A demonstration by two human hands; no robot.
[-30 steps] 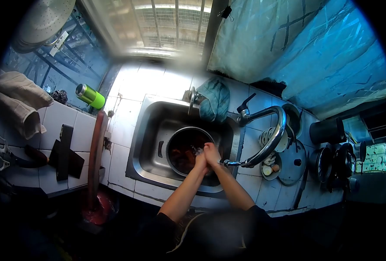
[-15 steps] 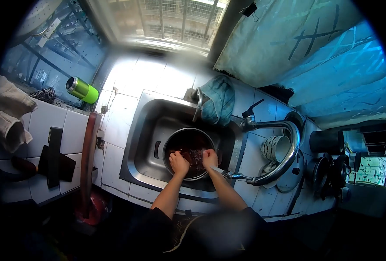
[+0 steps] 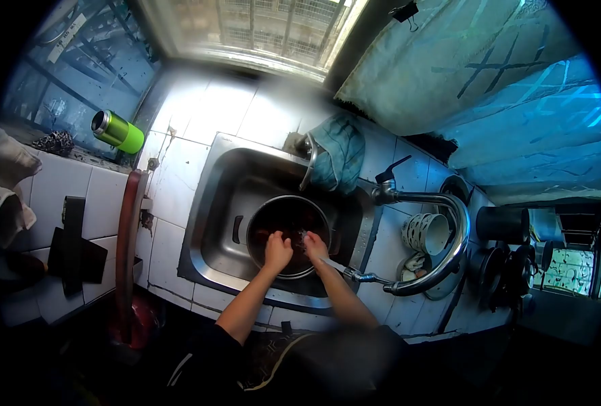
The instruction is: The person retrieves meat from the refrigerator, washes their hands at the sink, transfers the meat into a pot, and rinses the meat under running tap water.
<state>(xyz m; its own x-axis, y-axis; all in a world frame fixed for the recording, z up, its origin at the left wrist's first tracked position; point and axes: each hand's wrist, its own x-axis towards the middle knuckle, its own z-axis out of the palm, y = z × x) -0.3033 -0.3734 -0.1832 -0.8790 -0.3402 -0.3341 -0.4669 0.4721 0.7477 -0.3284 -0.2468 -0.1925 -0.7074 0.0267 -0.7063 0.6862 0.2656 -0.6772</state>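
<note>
Directly beneath left hand (image 3: pixel 278 251), pot (image 3: pixel 289 211).

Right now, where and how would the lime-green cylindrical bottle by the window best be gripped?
Probably around the middle of the lime-green cylindrical bottle, from the side facing the steel sink: its straight round body suits a full-hand wrap, and the blue-tinted pane is behind it.

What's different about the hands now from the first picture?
They were together; now they're apart. The left hand moved left over the pot, away from the right hand. The pot stayed in the sink, and the green bottle and cloth stayed put.
</note>
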